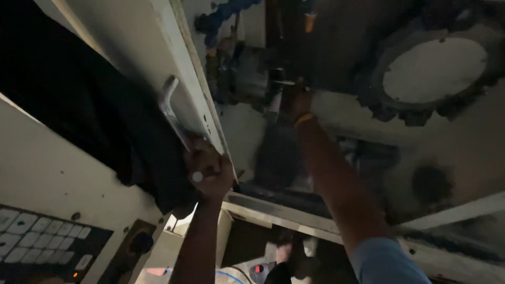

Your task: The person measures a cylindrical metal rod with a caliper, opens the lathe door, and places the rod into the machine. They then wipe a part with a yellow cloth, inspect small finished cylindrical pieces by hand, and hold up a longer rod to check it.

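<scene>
Grey metal is everywhere inside this big dark machine. From the head view, the left hand [209,173] is closed tight around the low end of a shiny metal handle [169,108] on the pale sliding door [173,52]. The right hand [298,102] reaches deep inside, up by the dark metal part [263,79] in the middle. It is too dark to tell if those fingers are open or closed.

To do this well, I think the left hand should hold the door firm so it cannot slide, while the right hand moves slowly and feels its way.

Counting: one door, one handle, one big round toothed disc [434,68] at the top right, one blue bendy hose [226,13], one keypad [42,239] at the bottom left, two hands.
</scene>
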